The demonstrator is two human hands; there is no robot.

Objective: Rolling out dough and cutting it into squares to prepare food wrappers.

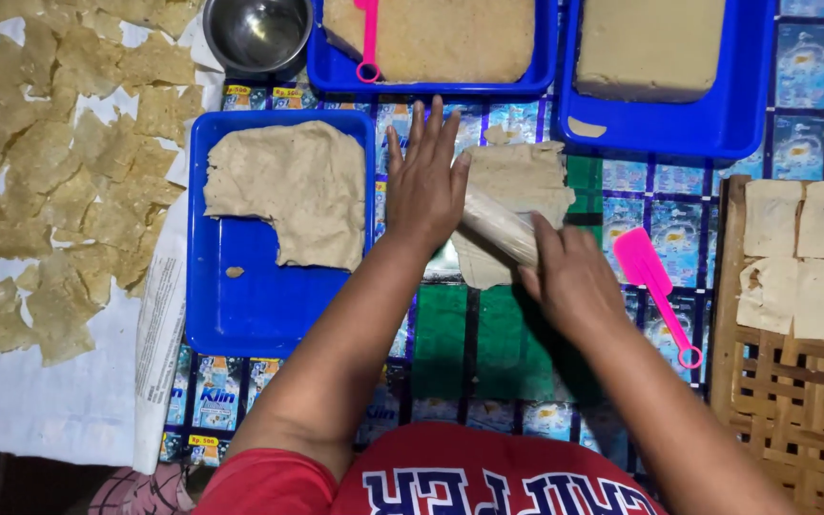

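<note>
Partly, hands (pixel 426 186) (pixel 569 277) hide the blurred roller (pixel 498 224).

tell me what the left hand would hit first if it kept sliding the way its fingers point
The left hand points away from the person, up the mat. First in line is probably the near rim of the blue tray holding a dough slab. The strip of mat between looks free.

One head-worn camera looked almost straight down, close above a printed mat (pixel 488 334), the person's forearms reaching in from below.
</note>
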